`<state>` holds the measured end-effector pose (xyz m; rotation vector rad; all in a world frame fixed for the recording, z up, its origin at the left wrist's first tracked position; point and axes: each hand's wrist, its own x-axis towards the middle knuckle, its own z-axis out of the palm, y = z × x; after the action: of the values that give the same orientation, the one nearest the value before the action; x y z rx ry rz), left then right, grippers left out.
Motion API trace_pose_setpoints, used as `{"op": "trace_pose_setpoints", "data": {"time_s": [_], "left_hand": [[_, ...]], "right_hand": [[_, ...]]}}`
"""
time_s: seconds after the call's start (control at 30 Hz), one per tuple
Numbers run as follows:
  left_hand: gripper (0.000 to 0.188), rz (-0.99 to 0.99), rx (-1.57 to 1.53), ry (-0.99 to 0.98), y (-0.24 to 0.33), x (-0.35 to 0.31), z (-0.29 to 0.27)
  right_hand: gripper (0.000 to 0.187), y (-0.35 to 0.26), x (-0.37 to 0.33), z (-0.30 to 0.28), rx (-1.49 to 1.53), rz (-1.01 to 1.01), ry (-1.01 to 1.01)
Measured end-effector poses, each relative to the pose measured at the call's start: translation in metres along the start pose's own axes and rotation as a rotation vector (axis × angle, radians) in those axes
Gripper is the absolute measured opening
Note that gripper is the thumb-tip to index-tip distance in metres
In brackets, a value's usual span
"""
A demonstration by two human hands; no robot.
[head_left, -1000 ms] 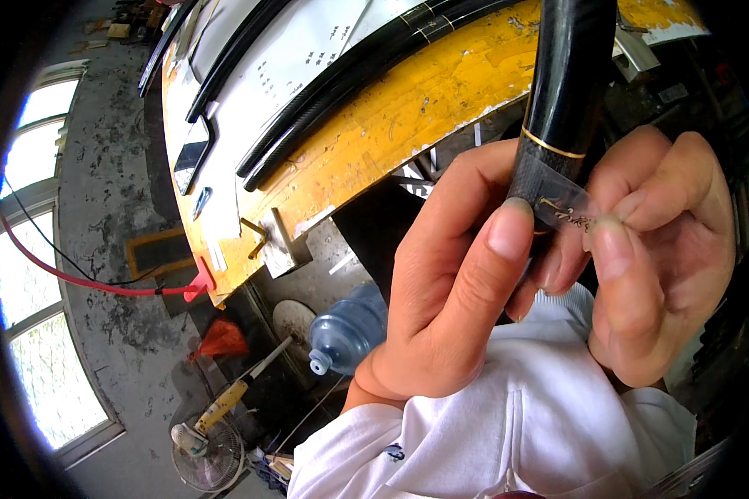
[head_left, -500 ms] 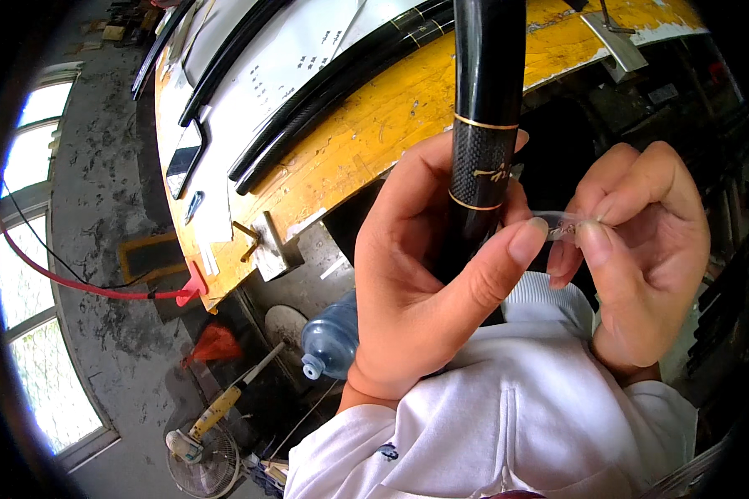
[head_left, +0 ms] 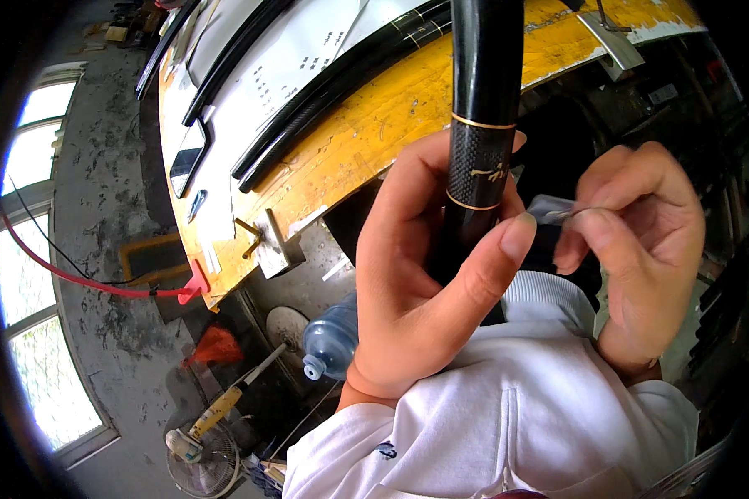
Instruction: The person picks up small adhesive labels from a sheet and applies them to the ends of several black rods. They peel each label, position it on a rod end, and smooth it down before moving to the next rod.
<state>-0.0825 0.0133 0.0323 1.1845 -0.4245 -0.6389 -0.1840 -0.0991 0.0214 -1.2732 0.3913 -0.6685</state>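
A thick black tube [head_left: 485,79] stands upright before me, with two thin gold rings, a woven-pattern band and a small gold mark between them. My left hand [head_left: 424,283] is wrapped around its lower part, with the thumb raised to the right of it. Just right of the tube, my right hand [head_left: 641,224] pinches a small clear film strip [head_left: 551,209] between thumb and fingertips. The strip's free end points toward the tube, near my left thumb. Whether it touches anything there I cannot tell.
More black tubes [head_left: 333,91] lie on the yellow workbench [head_left: 374,112] over white paper sheets [head_left: 254,71]. A phone [head_left: 187,158] is near the bench's left side. A metal clamp [head_left: 270,241] sits on its edge. Below are a blue water bottle [head_left: 329,337] and a fan [head_left: 204,461].
My right hand has drawn the clear strip away from my left thumb, which no longer presses on it. The tube stays in my left hand, nearly unmoved.
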Motion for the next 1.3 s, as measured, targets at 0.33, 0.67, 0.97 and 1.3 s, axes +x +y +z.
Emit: {"op": "trace_pose_setpoints", "data": {"time_s": [0.33,0.67,0.97,1.3], "left_hand": [[0.06,-0.128,-0.235,-0.207,0.005,-0.004,-0.009],[0.051,-0.13,-0.27,-0.288,0.004,-0.001,-0.014],[0.049,-0.087,-0.116,-0.292,0.004,0.004,-0.017],[0.066,-0.138,0.025,-0.122,0.008,0.004,-0.002]], "right_hand": [[0.016,0.0,0.008,0.021,0.044,-0.252,-0.074],[0.015,-0.007,0.015,0.031,-0.007,-0.143,-0.013],[0.015,-0.004,0.026,0.028,-0.028,-0.198,-0.109],[0.014,0.001,0.027,0.025,-0.005,-0.192,-0.121]]}}
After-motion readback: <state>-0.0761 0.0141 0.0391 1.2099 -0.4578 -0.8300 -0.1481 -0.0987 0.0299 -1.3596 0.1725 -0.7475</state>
